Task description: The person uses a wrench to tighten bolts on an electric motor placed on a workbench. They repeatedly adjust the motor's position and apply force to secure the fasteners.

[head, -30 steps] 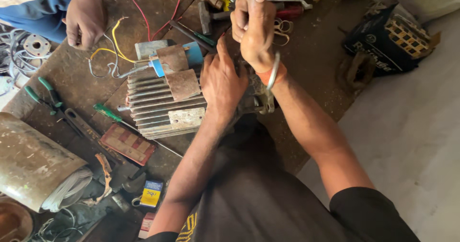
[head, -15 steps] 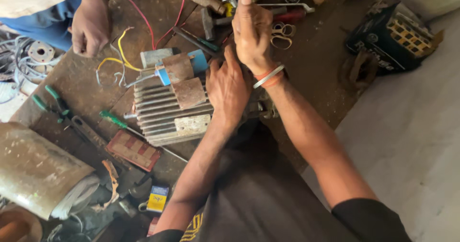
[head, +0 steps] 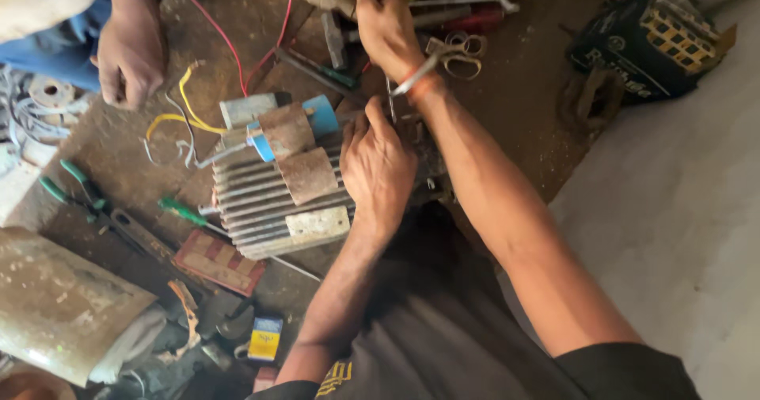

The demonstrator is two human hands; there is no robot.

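A finned grey electric motor (head: 269, 202) lies on the rusty workbench (head: 514, 107), with a rusty terminal box on top and yellow, white and red wires trailing from it. My left hand (head: 378, 166) rests flat on the motor's right end. My right hand (head: 384, 20), with bangles at the wrist, reaches past the motor toward the pile of tools at the far edge; its fingers curl around something there, but what it is stays hidden.
Another person's hand (head: 129, 59) rests on the bench at the top left. Green-handled pliers (head: 75, 190), a green screwdriver (head: 186, 212), a hammer (head: 328, 8), scissors (head: 459, 55), a dark crate (head: 645, 40) and a dented metal cylinder (head: 63, 305) lie around.
My right hand has moved away from the motor toward the tools at the far edge. My left hand stays on the motor's end. The view has shifted slightly.
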